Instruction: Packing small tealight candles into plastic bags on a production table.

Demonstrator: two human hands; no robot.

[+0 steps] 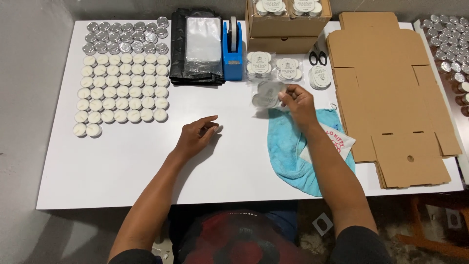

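Note:
My right hand (pixel 298 102) holds a clear bag packed with silver tealight cups (pixel 267 94), bottoms up, just above the white table (pixel 122 161). My left hand (pixel 198 134) rests on the table, fingers loosely curled, holding nothing that I can see. Behind the held bag lie two sealed packs of white tealights (pixel 260 64) with round labels and a small stack of round labels (pixel 320 77). A blue cloth (pixel 288 146) lies under my right forearm.
Rows of white tealights (pixel 119 93) and silver cups (pixel 124 36) fill the left side. A stack of clear bags on black plastic (pixel 201 44), a blue tape dispenser (pixel 233 49), scissors (pixel 318 56), cardboard boxes (pixel 286 24) and flat cartons (pixel 391 98) stand around.

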